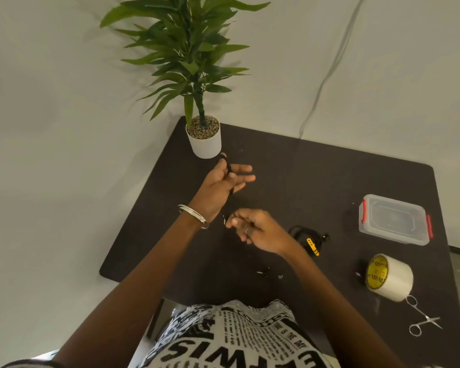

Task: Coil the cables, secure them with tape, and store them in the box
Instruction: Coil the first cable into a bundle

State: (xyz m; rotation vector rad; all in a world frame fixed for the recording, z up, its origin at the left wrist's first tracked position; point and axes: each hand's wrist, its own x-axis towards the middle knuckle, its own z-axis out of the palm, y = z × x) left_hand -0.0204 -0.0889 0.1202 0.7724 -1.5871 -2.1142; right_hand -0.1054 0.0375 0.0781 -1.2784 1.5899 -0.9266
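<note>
The person stands at a dark table (316, 181) with both bare forearms reaching out over it. The left hand (219, 185) is raised higher and farther out, palm turned up and toward the right, with three fingers stretched straight and fanned to the right while the thumb presses a thin black cable (228, 170) against the forefinger; the cable loops up just past the fingertip, close to the white pot of a leafy plant (204, 139), and runs down across the palm toward the wrist, where a silver bangle (193, 212) sits. The right hand (252, 231) is lower and nearer the body, back of the hand up, its fingers curled inward, with thumb and forefinger pinching what looks like the cable's small plug end at the tips; the hand is blurred, so the exact hold is hard to make out. A ring shows on one of its fingers. Just right of that wrist lies a coiled black cable bundle (307, 239) bound with a strip of yellow-and-black tape. Farther right, near the table's edge, is a clear plastic box (393, 219) with red side clips, its lid on as far as I can tell. In front of it a roll of clear tape (391, 277) with a yellow core lies on its side, and small silver scissors (422, 318) lie just beside the roll, nearest the table's front right corner.
</note>
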